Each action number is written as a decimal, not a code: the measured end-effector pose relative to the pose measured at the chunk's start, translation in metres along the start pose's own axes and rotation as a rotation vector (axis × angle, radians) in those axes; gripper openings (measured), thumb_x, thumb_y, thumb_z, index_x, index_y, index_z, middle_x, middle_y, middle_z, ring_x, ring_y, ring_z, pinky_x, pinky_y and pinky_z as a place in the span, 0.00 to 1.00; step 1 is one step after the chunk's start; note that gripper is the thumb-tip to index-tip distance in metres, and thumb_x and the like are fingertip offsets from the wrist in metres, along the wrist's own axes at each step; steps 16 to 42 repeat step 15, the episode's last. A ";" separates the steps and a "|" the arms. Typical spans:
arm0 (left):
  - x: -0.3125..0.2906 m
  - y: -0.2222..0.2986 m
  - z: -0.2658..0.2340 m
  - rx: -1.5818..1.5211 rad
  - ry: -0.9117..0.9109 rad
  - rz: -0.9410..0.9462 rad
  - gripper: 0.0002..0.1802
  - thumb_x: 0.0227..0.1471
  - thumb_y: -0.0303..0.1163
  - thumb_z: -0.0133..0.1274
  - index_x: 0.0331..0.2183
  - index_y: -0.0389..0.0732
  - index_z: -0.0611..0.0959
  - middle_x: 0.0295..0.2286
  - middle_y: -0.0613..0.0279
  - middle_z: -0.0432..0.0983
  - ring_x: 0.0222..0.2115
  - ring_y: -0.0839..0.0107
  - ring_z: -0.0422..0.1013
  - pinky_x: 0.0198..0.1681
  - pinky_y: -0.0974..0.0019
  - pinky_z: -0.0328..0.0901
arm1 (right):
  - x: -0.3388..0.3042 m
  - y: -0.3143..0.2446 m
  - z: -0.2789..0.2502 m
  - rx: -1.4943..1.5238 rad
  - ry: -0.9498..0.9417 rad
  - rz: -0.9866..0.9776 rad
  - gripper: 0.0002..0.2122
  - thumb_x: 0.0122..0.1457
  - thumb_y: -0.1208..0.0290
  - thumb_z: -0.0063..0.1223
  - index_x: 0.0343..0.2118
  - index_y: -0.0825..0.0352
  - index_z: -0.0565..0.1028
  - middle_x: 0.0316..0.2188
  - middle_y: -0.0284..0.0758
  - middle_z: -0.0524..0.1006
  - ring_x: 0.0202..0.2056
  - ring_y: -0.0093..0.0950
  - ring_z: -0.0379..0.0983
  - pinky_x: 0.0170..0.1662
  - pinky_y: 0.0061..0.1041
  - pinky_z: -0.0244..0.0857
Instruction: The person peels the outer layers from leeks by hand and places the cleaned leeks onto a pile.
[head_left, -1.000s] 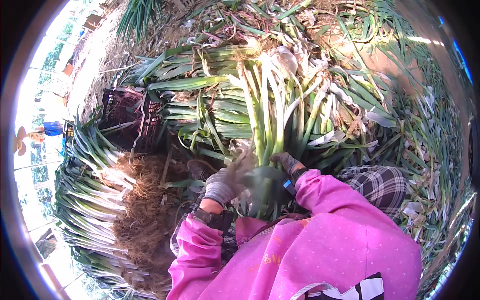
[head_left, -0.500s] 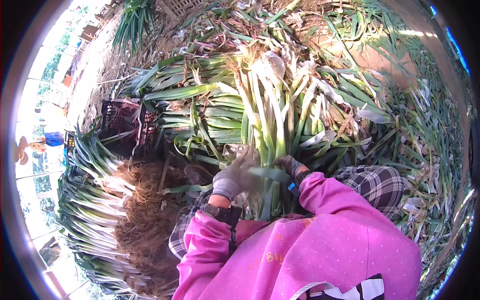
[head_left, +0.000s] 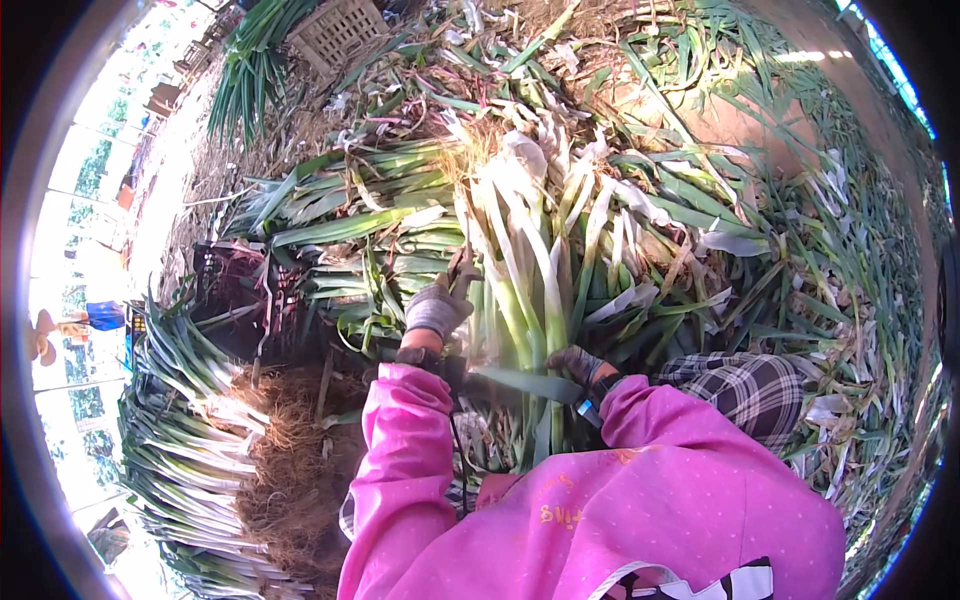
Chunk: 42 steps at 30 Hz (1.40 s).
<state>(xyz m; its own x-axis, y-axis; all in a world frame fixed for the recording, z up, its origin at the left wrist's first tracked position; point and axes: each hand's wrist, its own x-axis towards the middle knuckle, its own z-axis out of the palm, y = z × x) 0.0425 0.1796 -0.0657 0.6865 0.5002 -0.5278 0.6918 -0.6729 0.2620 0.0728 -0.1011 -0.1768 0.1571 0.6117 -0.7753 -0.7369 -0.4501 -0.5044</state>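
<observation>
A bunch of leeks (head_left: 517, 270) stands in front of me, white shanks and stringy roots pointing away and green leaves toward my lap. My right hand (head_left: 578, 366), in a dark glove, is closed around the bunch's green part at its right side. On the left, my left hand (head_left: 440, 306), in a grey knit glove with brown-stained fingers, is beside the white shanks, fingers stretched forward and apart. Nothing shows clearly in it. A broad green leaf (head_left: 530, 383) bends across below the bunch, between my forearms.
Trimmed leeks (head_left: 195, 440) with tangled brown roots (head_left: 285, 480) are stacked at my left. A dark plastic crate (head_left: 275, 300) stands behind them. More leeks (head_left: 360, 225) lie beyond my left hand. Leaf scraps (head_left: 850, 300) cover the right side. A pale crate (head_left: 338, 35) is farther off.
My left hand has moved forward and left, away from the leaves, to beside the white shanks. My right hand stays on the bunch. The view has shifted slightly.
</observation>
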 end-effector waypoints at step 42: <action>-0.097 0.041 0.008 0.182 -0.152 0.153 0.42 0.37 0.49 0.53 0.54 0.64 0.52 0.35 0.52 0.73 0.35 0.57 0.71 0.36 0.58 0.65 | -0.035 -0.013 -0.018 0.072 -0.052 0.031 0.12 0.42 0.62 0.57 0.27 0.64 0.77 0.19 0.33 0.74 0.22 0.23 0.69 0.31 0.22 0.63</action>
